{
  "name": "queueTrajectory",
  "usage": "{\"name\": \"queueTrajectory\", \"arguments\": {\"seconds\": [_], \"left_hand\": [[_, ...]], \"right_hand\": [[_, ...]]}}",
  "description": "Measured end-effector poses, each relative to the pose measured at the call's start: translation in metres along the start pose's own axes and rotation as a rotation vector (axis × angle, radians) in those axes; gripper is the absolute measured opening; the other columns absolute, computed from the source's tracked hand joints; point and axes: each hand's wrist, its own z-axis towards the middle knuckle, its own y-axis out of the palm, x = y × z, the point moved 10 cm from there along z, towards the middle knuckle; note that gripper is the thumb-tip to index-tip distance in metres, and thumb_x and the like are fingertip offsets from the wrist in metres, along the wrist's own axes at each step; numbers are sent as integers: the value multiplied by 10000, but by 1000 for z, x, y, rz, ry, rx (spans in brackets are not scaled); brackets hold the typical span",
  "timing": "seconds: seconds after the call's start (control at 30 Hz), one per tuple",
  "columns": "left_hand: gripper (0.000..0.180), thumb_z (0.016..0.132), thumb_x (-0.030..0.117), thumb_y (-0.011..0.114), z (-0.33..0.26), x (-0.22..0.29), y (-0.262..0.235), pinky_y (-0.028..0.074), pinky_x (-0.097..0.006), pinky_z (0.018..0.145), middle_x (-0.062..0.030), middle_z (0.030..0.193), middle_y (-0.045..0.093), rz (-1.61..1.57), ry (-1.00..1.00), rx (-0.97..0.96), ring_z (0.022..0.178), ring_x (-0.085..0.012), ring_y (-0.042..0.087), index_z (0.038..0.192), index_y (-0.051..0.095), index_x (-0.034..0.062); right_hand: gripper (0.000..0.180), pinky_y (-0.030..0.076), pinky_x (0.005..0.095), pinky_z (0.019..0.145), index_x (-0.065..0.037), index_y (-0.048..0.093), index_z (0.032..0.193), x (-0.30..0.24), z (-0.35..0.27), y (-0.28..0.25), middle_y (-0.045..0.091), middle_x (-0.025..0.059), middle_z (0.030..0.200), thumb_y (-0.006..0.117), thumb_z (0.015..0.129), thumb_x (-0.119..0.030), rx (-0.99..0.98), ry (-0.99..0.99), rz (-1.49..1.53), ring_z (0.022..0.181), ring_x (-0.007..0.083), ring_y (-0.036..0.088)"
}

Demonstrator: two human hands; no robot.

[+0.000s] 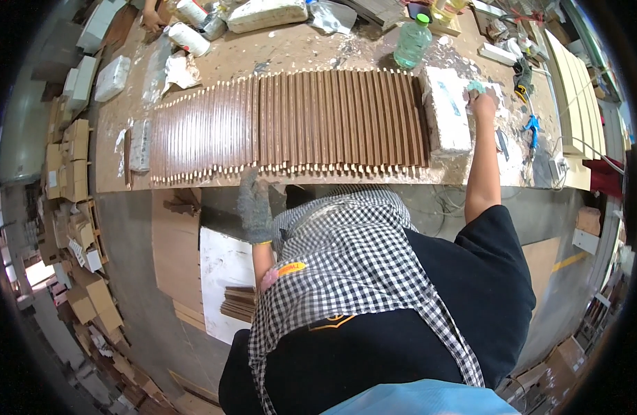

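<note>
Narrow brown strips (pixel 342 117) with pale ends lie side by side across the table in one long row. My left hand (pixel 255 207), in a grey knitted glove, is at the row's near edge by the table's front. Its fingers point toward the strip ends and look stretched out, with nothing visible in them. My bare right hand (pixel 482 105) reaches out to the right, past a white wrapped block (pixel 447 114). Its fingers are closed on a crumpled pale green cloth (pixel 476 86) over a white-stained patch of the tabletop.
A green-tinted bottle (pixel 413 43) stands behind the row. White bottles (pixel 188 39) and another wrapped block (pixel 266 15) lie at the back, near another person's hand (pixel 152 19). A blue tool (pixel 532 131) is at right. More strips (pixel 239 304) lie on a white board below the table.
</note>
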Motion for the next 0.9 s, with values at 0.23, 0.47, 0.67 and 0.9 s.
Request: {"name": "queueTrajectory", "arguments": {"seconds": [0.23,0.47,0.67,0.9], "left_hand": [[467,1027,125,596,-5,3,11,442,-358,1111,-146,1420,609,73,-53,2,1293,-231,572,1459,504,-25],[474,1038,115,582,-16,-11,4,426,-353,1124,-144,1430,603,0,-57,24,1313,-225,558,1479,481,-26],[463,1032,137,598,-28,-5,-12,449,-348,1096,-113,1420,619,113,-22,83,1275,-192,575,1460,511,-15],[397,992,161,620,-20,-46,-48,507,-312,949,-49,1288,675,-65,-20,191,1085,-156,619,1370,615,42]], "right_hand": [[326,585,377,796,41,713,999,37,9,12,725,145,887,580,1021,-256,-255,427,1499,833,272,704],[297,550,311,791,9,655,1173,8,-13,-6,692,113,1002,558,1056,-247,-333,500,1767,860,189,638],[308,527,467,795,-23,774,988,2,-23,-53,734,252,971,735,902,-316,261,203,290,915,376,713],[334,529,364,728,14,769,968,49,-10,6,745,122,852,690,869,-295,-70,182,1081,768,223,674]]}}
